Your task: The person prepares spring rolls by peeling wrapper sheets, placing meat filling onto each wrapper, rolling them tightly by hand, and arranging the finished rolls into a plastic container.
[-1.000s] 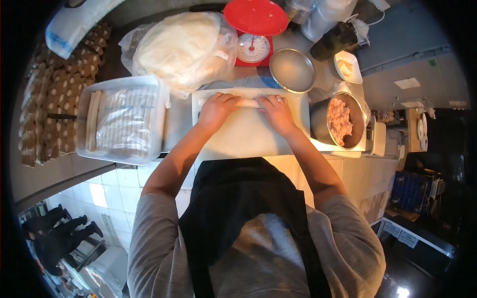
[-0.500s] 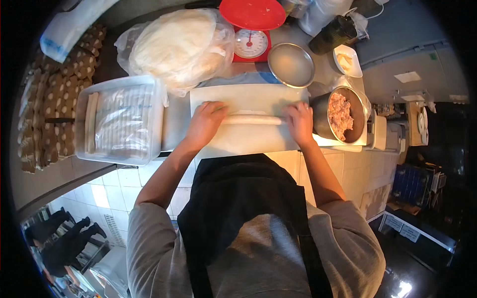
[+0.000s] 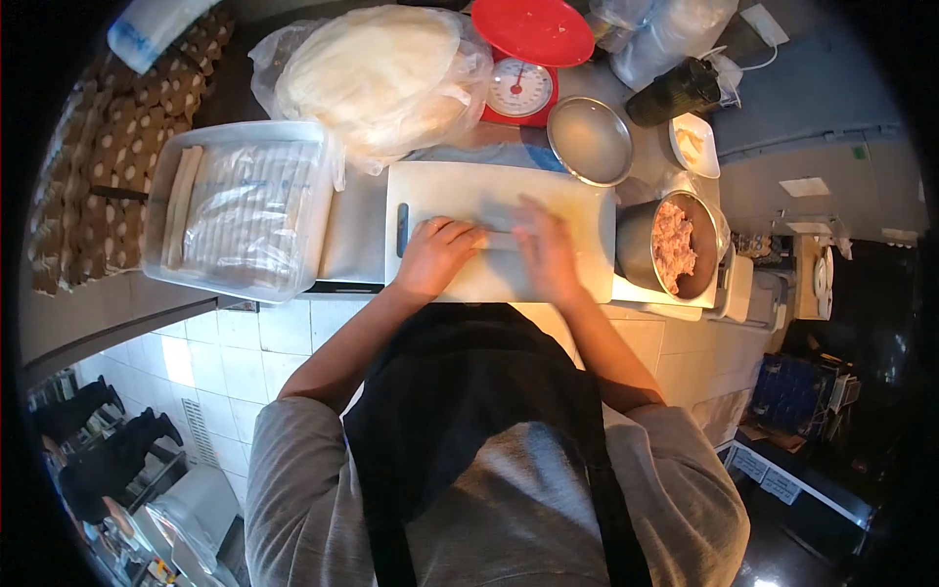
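Observation:
A thin pale roll [image 3: 501, 240] lies across the white cutting board [image 3: 499, 186]. My left hand [image 3: 440, 256] rests over the roll's left end, its fingers together on it. Over the right end is my right hand [image 3: 546, 249], smeared by motion, so its fingers are hard to read. To the right stands a metal pot [image 3: 638, 240] of minced filling [image 3: 673, 247]. A clear plastic box [image 3: 323, 210] at the left holds several similar rolls under plastic film [image 3: 245, 220].
Behind the board are a bag of round pale sheets [image 3: 377, 78], a red scale [image 3: 533, 29], a metal bowl [image 3: 590, 142], a dark cylinder [image 3: 675, 93] and a white dish [image 3: 706, 161]. Egg trays [image 3: 122, 161] stand far left. People in dark clothes [image 3: 108, 455] show at lower left.
Both hands are nearer together along the roll; the right one has moved left and is now blurred. The board's left slot has come into view as the camera view shifted.

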`<state>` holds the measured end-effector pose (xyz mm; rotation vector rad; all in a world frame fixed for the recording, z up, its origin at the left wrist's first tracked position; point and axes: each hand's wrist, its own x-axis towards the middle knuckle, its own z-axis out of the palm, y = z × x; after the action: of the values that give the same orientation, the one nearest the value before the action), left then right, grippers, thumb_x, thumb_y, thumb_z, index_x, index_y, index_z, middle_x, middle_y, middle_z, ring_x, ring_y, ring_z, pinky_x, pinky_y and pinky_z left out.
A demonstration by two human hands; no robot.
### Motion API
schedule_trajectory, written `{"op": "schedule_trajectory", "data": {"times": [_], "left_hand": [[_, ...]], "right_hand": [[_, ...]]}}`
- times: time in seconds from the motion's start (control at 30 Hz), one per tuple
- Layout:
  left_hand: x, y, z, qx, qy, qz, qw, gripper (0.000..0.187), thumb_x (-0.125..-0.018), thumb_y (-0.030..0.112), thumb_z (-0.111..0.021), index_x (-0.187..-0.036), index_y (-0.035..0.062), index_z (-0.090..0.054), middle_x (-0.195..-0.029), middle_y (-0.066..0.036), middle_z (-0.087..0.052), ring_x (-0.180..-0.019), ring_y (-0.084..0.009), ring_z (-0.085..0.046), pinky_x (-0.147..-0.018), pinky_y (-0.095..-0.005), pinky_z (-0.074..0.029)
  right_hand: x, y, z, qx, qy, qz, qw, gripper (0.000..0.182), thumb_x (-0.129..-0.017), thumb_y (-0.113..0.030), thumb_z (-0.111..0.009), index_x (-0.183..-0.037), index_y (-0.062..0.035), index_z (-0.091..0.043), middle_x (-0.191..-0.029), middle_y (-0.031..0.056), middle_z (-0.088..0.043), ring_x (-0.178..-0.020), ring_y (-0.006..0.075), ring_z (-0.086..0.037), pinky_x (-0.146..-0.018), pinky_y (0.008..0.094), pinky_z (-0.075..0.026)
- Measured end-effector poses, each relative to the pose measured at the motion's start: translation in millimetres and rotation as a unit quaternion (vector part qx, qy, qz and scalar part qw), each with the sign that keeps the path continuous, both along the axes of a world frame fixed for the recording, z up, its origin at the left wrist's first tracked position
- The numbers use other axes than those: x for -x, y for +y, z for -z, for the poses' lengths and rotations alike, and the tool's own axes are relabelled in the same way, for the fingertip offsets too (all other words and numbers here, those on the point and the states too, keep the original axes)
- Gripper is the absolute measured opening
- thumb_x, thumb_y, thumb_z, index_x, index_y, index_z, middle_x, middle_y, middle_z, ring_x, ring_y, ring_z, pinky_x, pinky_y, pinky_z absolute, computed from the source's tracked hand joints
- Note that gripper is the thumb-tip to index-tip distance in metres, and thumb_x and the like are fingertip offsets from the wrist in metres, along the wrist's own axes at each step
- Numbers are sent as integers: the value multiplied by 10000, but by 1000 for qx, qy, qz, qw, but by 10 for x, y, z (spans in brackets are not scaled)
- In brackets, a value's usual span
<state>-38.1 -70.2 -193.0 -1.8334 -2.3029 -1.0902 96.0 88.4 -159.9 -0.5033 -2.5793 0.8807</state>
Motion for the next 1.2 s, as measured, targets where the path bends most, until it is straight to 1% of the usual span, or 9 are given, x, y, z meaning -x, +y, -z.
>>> {"op": "schedule_trajectory", "data": {"times": [0.13, 0.3, 0.43, 0.73, 0.77, 0.87, 0.97, 1.07, 1.2], "left_hand": [[16, -63, 93, -8, -19, -25, 999, 325, -728, 170, -716, -1044, 112, -673, -1033, -32, -663, -956, -241, -587, -861, -373, -449], [35, -103, 164, -28, -28, -25, 999, 318, -730, 188, -713, -1037, 116, -672, -1019, -13, -662, -934, -229, -589, -843, -367, -452], [41, -113, 208, -51, -26, -24, 998, 321, -713, 195, -730, -1013, 99, -668, -1011, -29, -662, -922, -239, -590, -831, -370, -456], [36, -155, 91, -46, -59, -64, 995, 265, -667, 177, -773, -856, 91, -609, -872, -49, -606, -875, -267, -564, -804, -378, -442], [44, -158, 102, -33, -58, -65, 996, 277, -661, 177, -781, -857, 89, -607, -869, -55, -601, -876, -276, -559, -807, -382, -444], [57, -156, 144, -28, -60, -70, 995, 307, -655, 203, -798, -859, 85, -600, -874, -65, -594, -876, -287, -552, -808, -386, -445], [42, -147, 151, -31, -64, -76, 995, 300, -664, 214, -787, -858, 90, -596, -867, -58, -584, -873, -277, -550, -795, -380, -437], [54, -144, 127, -39, -59, -78, 994, 291, -669, 218, -780, -858, 95, -595, -853, -54, -579, -872, -275, -548, -792, -372, -434], [47, -133, 137, -31, -76, -68, 994, 298, -679, 231, -773, -877, 104, -590, -881, -53, -574, -885, -281, -540, -797, -396, -429]], "right_hand": [[10, -217, 212, -89, -50, -95, 990, 465, -907, -247, -571, -1284, -10, -439, -1132, 179, -615, -1074, 333, -564, -1034, 457, -316], [-344, -22, 126, -149, -102, -18, 983, 520, -887, -307, -593, -1276, 0, -437, -1097, 144, -645, -1021, 321, -605, -1060, 489, -285], [100, -299, 222, -59, -23, -89, 994, 498, -898, -281, -581, -1281, 1, -434, -1061, 133, -661, -982, 308, -621, -1053, 508, -286], [83, -229, 249, -144, -54, -54, 987, 483, -913, -280, -553, -1292, -8, -427, -1001, 119, -677, -910, 283, -651, -1049, 499, -299], [190, -335, 224, -121, 4, -84, 989, 464, -913, -275, -554, -1282, -17, -440, -985, 120, -680, -890, 285, -656, -1048, 493, -300], [295, -383, 265, -36, -57, -115, 991, 418, -931, -237, -520, -1291, -39, -441, -1052, 99, -678, -978, 270, -643, -1063, 493, -271], [-25, -144, 297, -118, -8, -47, 992, 403, -911, -245, -560, -1240, -24, -488, -962, 113, -682, -881, 284, -650, -1024, 483, -318], [-440, 82, 231, -117, -79, 44, 989, 378, -903, -218, -570, -1221, -25, -505, -944, 114, -682, -869, 283, -642, -1001, 477, -339], [-171, -105, 240, -118, -40, 0, 992, 381, -892, -220, -590, -1216, -40, -501, -971, 129, -672, -858, 298, -636, -984, 489, -353]]}}
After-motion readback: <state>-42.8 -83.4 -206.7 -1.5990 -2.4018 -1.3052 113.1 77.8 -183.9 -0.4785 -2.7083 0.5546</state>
